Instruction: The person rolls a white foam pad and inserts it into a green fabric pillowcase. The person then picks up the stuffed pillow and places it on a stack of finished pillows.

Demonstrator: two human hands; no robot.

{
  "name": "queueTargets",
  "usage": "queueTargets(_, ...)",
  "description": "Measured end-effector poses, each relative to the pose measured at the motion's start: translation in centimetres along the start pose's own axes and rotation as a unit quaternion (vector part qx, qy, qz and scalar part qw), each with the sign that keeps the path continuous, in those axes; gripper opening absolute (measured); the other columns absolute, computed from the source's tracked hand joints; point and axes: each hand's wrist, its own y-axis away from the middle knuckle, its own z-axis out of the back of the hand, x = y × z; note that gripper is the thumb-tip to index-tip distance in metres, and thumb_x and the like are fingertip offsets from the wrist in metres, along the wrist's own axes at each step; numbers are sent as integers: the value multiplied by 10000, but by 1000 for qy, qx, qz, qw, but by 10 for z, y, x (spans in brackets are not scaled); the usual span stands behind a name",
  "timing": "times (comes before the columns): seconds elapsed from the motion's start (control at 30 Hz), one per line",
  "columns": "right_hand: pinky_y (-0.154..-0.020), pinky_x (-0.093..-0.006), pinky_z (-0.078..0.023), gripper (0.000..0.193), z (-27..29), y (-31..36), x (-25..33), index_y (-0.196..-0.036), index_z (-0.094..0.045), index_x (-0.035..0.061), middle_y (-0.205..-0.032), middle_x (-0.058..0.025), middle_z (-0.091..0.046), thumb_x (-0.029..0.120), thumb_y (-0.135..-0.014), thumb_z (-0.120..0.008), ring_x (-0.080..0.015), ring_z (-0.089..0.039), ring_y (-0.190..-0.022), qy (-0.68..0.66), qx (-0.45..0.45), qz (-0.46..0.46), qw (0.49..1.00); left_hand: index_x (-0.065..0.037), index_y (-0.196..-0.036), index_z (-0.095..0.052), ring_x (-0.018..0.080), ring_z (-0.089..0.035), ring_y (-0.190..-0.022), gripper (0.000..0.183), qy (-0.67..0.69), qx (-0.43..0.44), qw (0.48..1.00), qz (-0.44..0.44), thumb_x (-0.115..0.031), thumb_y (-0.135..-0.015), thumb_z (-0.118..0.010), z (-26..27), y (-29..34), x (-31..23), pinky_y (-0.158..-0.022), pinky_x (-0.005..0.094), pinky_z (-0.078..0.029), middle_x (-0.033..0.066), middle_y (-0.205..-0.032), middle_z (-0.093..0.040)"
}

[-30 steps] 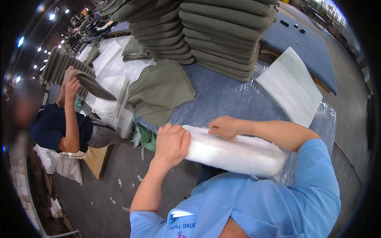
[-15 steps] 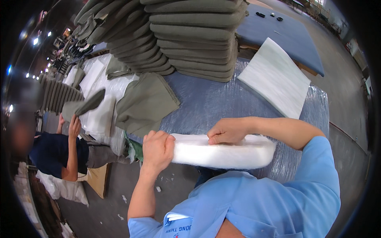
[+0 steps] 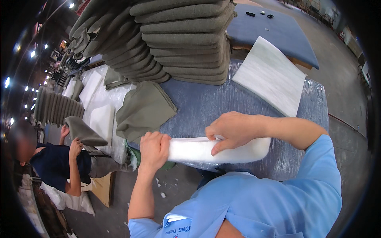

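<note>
Where the white pad [image 3: 186,150] is lying: crosswise, at the near edge of the film-wrapped blue table [image 3: 190,99], right before the person's blue shirt [image 3: 262,194].
Left hand [image 3: 154,150]: it's gripping the pad's left end, fingers curling over!
Right hand [image 3: 230,131]: it's bending over the pad's upper edge, thumb touching the front face; whether it's pinching, I cannot tell.
Grey-green cloth [image 3: 145,107]: it's sprawling just beyond the left hand.
Cushion stacks [image 3: 186,43]: two towers are blocking the table's far side.
White sheet [image 3: 272,77]: it's spreading out at the right.
Co-worker [image 3: 51,166]: both hands are holding a grey-green piece [image 3: 87,133].
White bag [image 3: 71,200]: it's slumping beside brown cardboard [image 3: 102,189], its contents hiding from view.
</note>
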Motion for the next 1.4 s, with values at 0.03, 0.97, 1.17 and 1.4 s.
queueTargets(0.03,-756,-442,-521,286,-4,-3,-3,-971,-670,72,-858,-105,-711,350,-1012,-721,-304,-706,-851,-5,-1,-3,1000,-57,-913,-788,355,-597,-845,273,-3,7,1000,-7,-168,-992,-551,2,-1,0,-810,483,-433,127,-875,-709)
queueTargets(0.97,-730,-417,-551,365,8,58,-59,-937,-720,71,-877,-139,-743,407,-860,-839,-327,-726,-816,-33,-111,28,993,42,-1325,-637,389,-611,-1174,530,35,-149,972,-181,-359,-983,-683,-46,-11,-147,-1079,510,-432,191,-1199,-676)
queueTargets(1.17,-719,-348,-536,285,5,59,-74,-963,-723,37,-838,-98,-736,312,-933,-790,-192,-698,-799,-135,-47,-50,988,-54,-1055,-716,284,-590,-912,326,37,-74,986,-144,-368,-978,-675,-68,-11,-153,-864,437,-428,98,-930,-631)
queueTargets(1.4,-730,-331,-529,207,-6,55,-89,-977,-723,33,-834,-54,-726,240,-989,-718,-139,-658,-793,-206,-45,2,978,-112,-766,-686,259,-557,-827,265,8,-82,991,-102,-294,-958,-670,-74,-3,-163,-783,418,-403,50,-807,-589)
